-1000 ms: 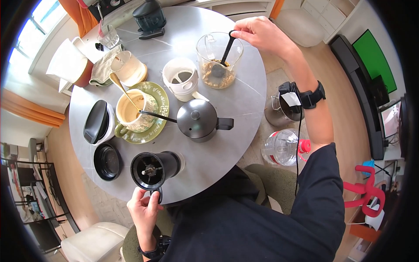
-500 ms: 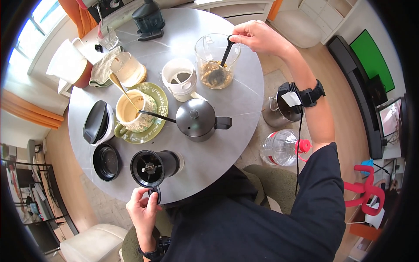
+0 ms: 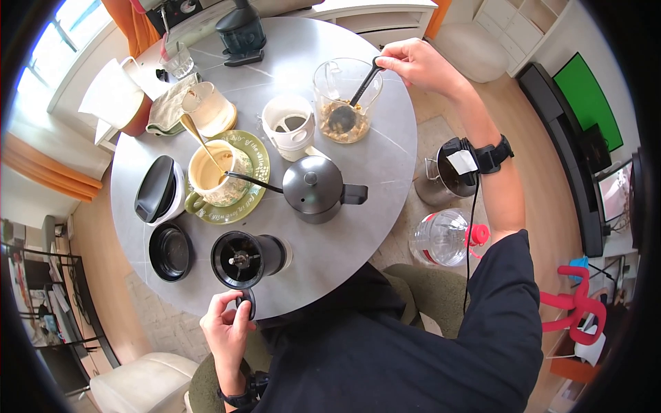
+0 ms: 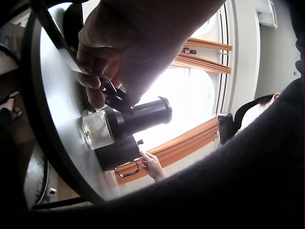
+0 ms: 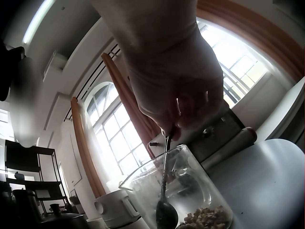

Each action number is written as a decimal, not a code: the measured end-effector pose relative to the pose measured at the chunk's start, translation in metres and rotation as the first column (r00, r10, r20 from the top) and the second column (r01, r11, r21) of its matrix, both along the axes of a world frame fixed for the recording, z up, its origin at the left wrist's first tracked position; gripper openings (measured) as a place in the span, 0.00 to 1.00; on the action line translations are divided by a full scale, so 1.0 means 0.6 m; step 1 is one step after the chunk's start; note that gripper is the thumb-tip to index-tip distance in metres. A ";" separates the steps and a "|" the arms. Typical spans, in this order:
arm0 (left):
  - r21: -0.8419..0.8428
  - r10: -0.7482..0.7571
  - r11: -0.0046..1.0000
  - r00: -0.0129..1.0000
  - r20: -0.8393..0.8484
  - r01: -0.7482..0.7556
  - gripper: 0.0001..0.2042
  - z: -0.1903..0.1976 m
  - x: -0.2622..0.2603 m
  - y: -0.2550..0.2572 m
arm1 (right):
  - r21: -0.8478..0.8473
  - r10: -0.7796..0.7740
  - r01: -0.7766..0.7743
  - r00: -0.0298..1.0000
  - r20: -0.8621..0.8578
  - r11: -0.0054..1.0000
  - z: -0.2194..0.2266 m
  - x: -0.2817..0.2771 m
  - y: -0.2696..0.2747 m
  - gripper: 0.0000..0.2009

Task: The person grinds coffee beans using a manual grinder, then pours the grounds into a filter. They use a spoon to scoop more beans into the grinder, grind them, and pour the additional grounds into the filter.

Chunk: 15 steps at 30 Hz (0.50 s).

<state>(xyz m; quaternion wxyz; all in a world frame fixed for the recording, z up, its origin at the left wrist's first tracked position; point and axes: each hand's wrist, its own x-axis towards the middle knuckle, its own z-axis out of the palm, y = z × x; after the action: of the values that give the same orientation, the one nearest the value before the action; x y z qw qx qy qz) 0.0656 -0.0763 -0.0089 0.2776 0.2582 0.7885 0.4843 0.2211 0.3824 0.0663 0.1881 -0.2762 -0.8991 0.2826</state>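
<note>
My right hand (image 3: 421,67) pinches the top of a black spoon (image 3: 360,93) at the far side of the table. The spoon leans inside a clear glass jug (image 3: 322,82), its bowl over light brown crumbly pieces (image 5: 208,218), possibly chopped nuts. At the near edge my left hand (image 3: 228,325) pinches a small black curved piece (image 3: 246,303) between thumb and fingers, right by a black grinder cup (image 3: 268,255). Blades show inside that cup, and in the left wrist view it stands on a clear glass base (image 4: 96,130). I cannot tell whether the curved piece is the cup's handle.
A black teapot (image 3: 313,199), a white dripper (image 3: 284,141) and a cup on a green saucer (image 3: 256,162) with a golden spoon stand mid-table. Leftward are a black lid (image 3: 171,252) and a black-and-white container (image 3: 158,193). A large plastic bottle (image 3: 444,237) is beside the table.
My right hand has shifted slightly right, and the spoon now leans more in the jug. The left hand has kept its hold on the black piece. The head view has shifted a little.
</note>
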 end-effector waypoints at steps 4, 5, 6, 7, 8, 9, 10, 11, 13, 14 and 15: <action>0.041 -0.034 0.999 0.999 0.010 0.033 0.07 -0.006 -0.003 -0.008 | -0.089 -0.043 0.041 0.999 -0.021 0.995 0.005 0.015 0.018 0.13; 0.050 -0.021 0.999 1.000 0.019 0.021 0.07 -0.004 -0.002 -0.008 | -0.114 -0.076 0.072 0.997 -0.031 0.991 0.006 0.019 0.021 0.13; 0.059 -0.010 0.998 1.000 0.029 0.008 0.08 -0.003 -0.001 -0.007 | -0.139 -0.110 0.104 0.993 -0.040 0.985 0.008 0.023 0.024 0.13; 0.062 -0.005 0.998 1.000 0.029 0.003 0.08 -0.002 -0.001 -0.008 | -0.146 -0.127 0.116 0.989 -0.073 0.982 0.009 0.027 0.025 0.13; 0.064 -0.001 0.998 1.000 0.029 -0.001 0.08 -0.002 0.000 -0.009 | -0.155 -0.144 0.127 0.984 -0.105 0.980 0.011 0.030 0.026 0.13; 0.065 0.004 0.998 1.000 0.030 -0.006 0.08 -0.001 0.000 -0.011 | -0.164 -0.162 0.139 0.977 -0.137 0.977 0.013 0.034 0.026 0.13; 0.064 0.003 0.998 1.000 0.030 -0.005 0.08 0.000 0.000 -0.012 | -0.162 -0.182 0.159 0.974 -0.139 0.974 0.016 0.035 0.028 0.14; 0.064 0.003 0.998 1.000 0.031 -0.005 0.08 0.001 0.000 -0.014 | -0.179 -0.199 0.169 0.966 -0.163 0.969 0.020 0.038 0.027 0.14; 0.066 0.000 0.998 0.999 0.033 -0.002 0.08 0.003 0.000 -0.017 | -0.215 -0.227 0.182 0.951 -0.210 0.959 0.030 0.041 0.026 0.14; 0.070 0.000 0.998 0.999 0.033 -0.003 0.07 0.003 -0.001 -0.019 | -0.234 -0.233 0.177 0.943 -0.238 0.956 0.037 0.044 0.026 0.14; 0.072 0.007 0.997 0.999 0.034 -0.009 0.07 0.002 -0.001 -0.021 | -0.226 -0.223 0.162 0.935 -0.278 0.961 0.047 0.047 0.021 0.14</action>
<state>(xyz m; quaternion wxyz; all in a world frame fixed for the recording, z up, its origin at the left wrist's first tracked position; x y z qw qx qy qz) 0.0652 -0.0889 -0.0076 0.2793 0.2567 0.7668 0.5178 0.2494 0.3953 0.0948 0.3208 -0.3344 -0.7957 0.3900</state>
